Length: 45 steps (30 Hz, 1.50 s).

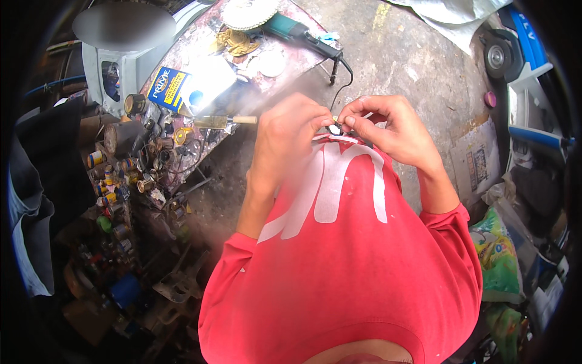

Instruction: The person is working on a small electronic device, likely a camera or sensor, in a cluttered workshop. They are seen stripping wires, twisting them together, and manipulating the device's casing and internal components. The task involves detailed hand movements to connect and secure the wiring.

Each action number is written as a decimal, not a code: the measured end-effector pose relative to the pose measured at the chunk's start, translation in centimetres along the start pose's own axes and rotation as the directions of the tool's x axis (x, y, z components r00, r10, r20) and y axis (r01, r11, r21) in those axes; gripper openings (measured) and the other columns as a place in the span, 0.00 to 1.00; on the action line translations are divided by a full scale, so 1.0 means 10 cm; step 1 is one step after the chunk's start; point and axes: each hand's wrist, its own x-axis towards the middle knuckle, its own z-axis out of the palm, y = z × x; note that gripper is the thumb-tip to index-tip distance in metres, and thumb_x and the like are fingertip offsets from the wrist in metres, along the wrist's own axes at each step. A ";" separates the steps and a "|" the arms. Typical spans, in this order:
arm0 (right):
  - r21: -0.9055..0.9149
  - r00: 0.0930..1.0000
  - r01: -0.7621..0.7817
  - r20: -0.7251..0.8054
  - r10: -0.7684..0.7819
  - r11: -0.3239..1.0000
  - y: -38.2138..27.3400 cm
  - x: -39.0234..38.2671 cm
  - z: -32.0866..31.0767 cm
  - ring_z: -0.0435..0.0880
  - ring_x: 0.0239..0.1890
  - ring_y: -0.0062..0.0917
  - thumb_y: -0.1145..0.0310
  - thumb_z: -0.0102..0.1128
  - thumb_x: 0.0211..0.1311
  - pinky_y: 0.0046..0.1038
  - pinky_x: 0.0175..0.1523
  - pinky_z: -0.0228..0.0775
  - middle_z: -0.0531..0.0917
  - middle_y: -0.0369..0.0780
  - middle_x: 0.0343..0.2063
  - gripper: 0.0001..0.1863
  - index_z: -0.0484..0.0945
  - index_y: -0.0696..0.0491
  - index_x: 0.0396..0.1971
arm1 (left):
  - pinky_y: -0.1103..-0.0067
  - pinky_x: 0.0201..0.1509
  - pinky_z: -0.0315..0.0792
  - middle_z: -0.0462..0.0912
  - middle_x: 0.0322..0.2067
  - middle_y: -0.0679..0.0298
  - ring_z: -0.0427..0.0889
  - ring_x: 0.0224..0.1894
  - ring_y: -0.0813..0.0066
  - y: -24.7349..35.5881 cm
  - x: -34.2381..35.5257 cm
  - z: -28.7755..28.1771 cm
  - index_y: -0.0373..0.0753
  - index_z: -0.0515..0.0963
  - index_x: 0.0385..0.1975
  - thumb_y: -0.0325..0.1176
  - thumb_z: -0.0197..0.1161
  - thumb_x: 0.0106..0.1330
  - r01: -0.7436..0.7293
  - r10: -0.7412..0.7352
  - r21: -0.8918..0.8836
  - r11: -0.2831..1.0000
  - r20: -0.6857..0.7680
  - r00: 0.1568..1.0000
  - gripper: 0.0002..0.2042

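Note:
My left hand [290, 130] and my right hand [391, 124] meet in front of my red shirt [364, 267], near its lower hem. Thumb and fingers of each are pinched together on a small object [334, 126]. It looks partly yellowish and partly dark, too small to name, and fingertips cover much of it. Just left of my left hand lies a flat brush [239, 120] with a pale wooden handle, on the corner of a stained worktable [291, 73].
On the table are a green power tool [288, 30] with a large pale disc [248, 12], a blue-and-yellow tin [170, 90] and a brownish cloth [239, 42]. A dark cord [347, 79] hangs off its edge. Several small cans [182, 134] crowd the left. A green bag [497, 258] lies right.

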 end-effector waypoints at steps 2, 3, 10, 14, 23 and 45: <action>-0.087 1.000 0.019 0.007 -0.018 0.996 -0.08 0.00 -0.03 0.88 0.29 0.29 0.73 0.60 0.54 0.27 0.38 0.79 0.86 0.43 0.28 0.10 0.84 0.60 0.35 | 0.76 0.35 0.74 0.83 0.27 0.61 0.83 0.30 0.68 0.01 0.00 0.02 0.34 0.84 0.29 0.23 0.68 0.57 0.013 -0.013 0.018 1.000 -0.013 1.000 0.02; -0.131 1.000 0.025 0.008 -0.024 0.991 -0.10 0.00 -0.04 0.88 0.29 0.29 0.73 0.60 0.53 0.27 0.38 0.79 0.87 0.43 0.28 0.10 0.84 0.59 0.35 | 0.76 0.34 0.74 0.83 0.27 0.61 0.83 0.29 0.68 0.02 0.00 0.02 0.35 0.84 0.29 0.23 0.68 0.57 0.022 -0.021 0.032 0.999 -0.017 1.000 0.02; -0.437 0.967 0.199 -0.057 -0.248 0.877 -0.04 0.01 0.06 0.86 0.29 0.26 0.78 0.63 0.51 0.26 0.38 0.78 0.85 0.42 0.26 0.04 0.81 0.60 0.29 | 0.76 0.32 0.74 0.82 0.25 0.61 0.81 0.26 0.68 0.11 -0.02 0.08 0.35 0.85 0.29 0.22 0.69 0.55 0.090 -0.087 0.057 0.994 -0.049 0.995 0.03; -0.499 0.941 0.246 -0.083 -0.329 0.831 0.05 0.03 0.16 0.85 0.28 0.26 0.79 0.60 0.51 0.26 0.37 0.77 0.83 0.41 0.26 0.04 0.78 0.60 0.28 | 0.71 0.29 0.72 0.80 0.25 0.57 0.81 0.26 0.61 0.11 -0.02 0.08 0.33 0.83 0.27 0.21 0.69 0.55 0.061 -0.059 0.028 0.998 -0.078 0.995 0.02; -0.150 0.961 0.208 -0.152 -0.230 0.967 0.11 0.04 -0.02 0.86 0.32 0.29 0.75 0.60 0.56 0.28 0.35 0.78 0.85 0.41 0.31 0.09 0.84 0.58 0.37 | 0.77 0.34 0.74 0.82 0.26 0.61 0.82 0.29 0.70 0.07 -0.01 0.01 0.34 0.85 0.29 0.22 0.69 0.55 0.079 -0.077 0.030 0.996 -0.066 0.995 0.03; -0.343 0.956 0.220 -0.109 -0.271 0.913 0.16 0.12 0.06 0.82 0.27 0.24 0.79 0.59 0.53 0.24 0.36 0.76 0.80 0.40 0.27 0.03 0.77 0.60 0.28 | 0.76 0.30 0.70 0.79 0.24 0.61 0.79 0.26 0.71 0.04 0.02 0.12 0.33 0.85 0.30 0.22 0.69 0.55 0.063 -0.064 -0.015 0.998 -0.069 0.996 0.04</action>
